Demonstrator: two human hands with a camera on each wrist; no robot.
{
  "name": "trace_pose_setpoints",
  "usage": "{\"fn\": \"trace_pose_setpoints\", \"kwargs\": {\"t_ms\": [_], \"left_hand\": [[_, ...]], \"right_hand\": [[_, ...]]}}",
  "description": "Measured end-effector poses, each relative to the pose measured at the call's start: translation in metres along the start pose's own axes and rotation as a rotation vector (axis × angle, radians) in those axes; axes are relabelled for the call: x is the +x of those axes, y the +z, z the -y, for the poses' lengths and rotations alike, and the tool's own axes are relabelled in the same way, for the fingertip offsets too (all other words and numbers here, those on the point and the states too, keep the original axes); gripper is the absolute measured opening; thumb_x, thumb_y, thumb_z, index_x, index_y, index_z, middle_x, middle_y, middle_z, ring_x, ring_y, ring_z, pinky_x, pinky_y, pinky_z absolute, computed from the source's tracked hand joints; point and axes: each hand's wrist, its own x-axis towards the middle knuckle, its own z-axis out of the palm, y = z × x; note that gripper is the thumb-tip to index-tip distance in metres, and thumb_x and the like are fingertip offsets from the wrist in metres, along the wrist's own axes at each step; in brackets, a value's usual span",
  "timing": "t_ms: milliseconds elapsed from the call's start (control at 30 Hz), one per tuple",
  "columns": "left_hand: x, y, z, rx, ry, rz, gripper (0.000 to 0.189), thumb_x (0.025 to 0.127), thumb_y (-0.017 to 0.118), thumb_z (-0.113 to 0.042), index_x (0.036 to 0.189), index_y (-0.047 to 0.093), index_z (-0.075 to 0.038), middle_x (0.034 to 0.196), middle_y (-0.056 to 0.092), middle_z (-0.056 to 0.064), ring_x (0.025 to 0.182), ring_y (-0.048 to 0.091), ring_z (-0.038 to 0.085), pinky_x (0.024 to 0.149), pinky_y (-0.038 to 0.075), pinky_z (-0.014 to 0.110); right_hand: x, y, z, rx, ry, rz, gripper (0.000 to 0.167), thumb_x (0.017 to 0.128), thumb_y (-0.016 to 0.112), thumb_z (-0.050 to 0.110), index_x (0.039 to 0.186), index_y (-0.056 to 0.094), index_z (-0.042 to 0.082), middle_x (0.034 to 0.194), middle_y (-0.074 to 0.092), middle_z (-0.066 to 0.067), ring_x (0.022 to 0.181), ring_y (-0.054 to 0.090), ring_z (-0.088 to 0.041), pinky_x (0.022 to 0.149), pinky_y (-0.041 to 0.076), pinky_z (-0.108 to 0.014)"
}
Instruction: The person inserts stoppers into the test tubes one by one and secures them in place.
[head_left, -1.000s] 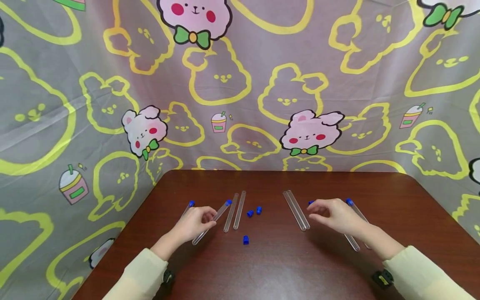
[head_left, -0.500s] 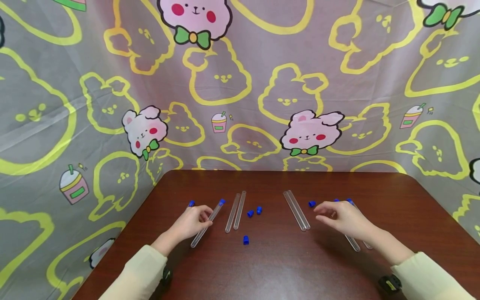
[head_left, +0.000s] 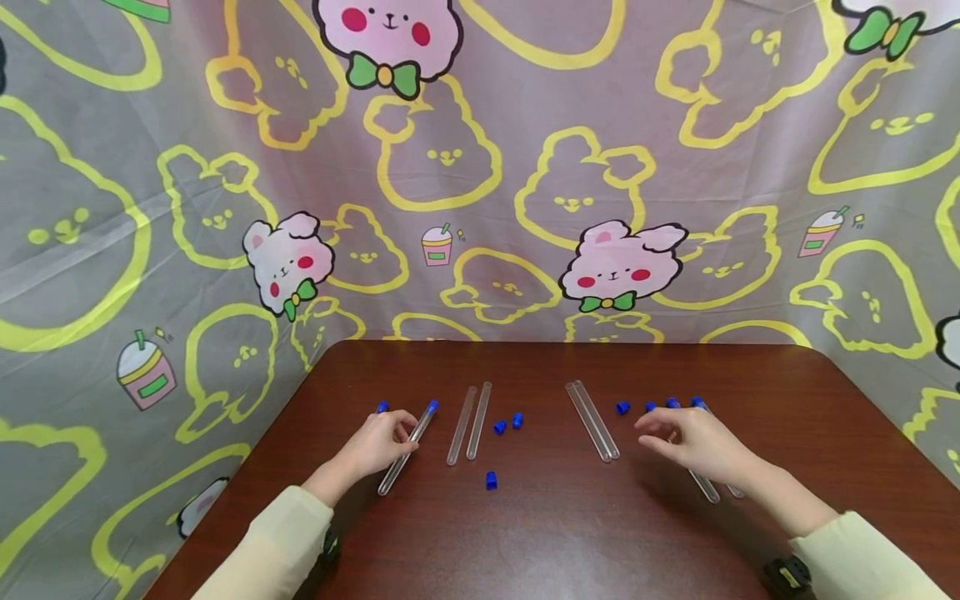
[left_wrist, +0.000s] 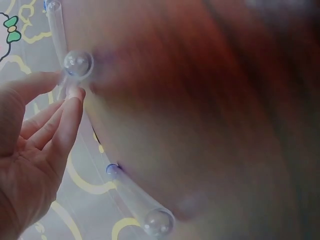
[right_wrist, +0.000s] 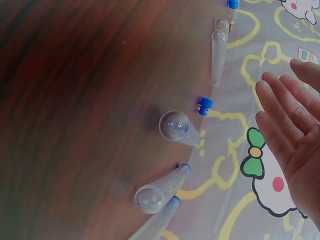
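Observation:
In the head view, my left hand pinches a blue-capped test tube between thumb and fingertips, its round end toward me. Another capped tube lies farther left, mostly hidden behind this hand, its blue cap showing. My right hand hovers with fingers loosely extended and nothing between them. Capped test tubes lie under it, partly covered; their round ends show in the right wrist view, as does a nearer tube. A blue cap peeks out beyond the right fingers; whether it sits on a tube is hidden.
Two uncapped tubes lie just right of the left hand. Several loose blue caps sit around mid-table. Another uncapped pair lies left of the right hand, near a loose cap. A patterned curtain surrounds the brown table.
My left hand has drawn the held tube leftward and turned it steeper. The right hand has shifted slightly right, uncovering blue caps behind its fingers.

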Motion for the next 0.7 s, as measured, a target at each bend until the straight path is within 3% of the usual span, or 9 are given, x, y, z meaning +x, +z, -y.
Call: {"fn": "trace_pose_setpoints", "kwargs": {"t_ms": [700], "left_hand": [[0.0, 0.002, 0.002, 0.009, -0.057, -0.02, 0.027, 0.077, 0.081, -0.005, 0.098, 0.066, 0.001, 0.063, 0.057, -0.002, 0.049, 0.051, 0.009, 0.046, 0.045, 0.025]], "right_hand": [[-0.016, -0.006, -0.008, -0.018, 0.043, -0.013, 0.013, 0.088, 0.073, 0.018, 0.099, 0.071, 0.012, 0.078, 0.061, 0.019, 0.068, 0.056, 0.001, 0.059, 0.049, -0.025]]}}
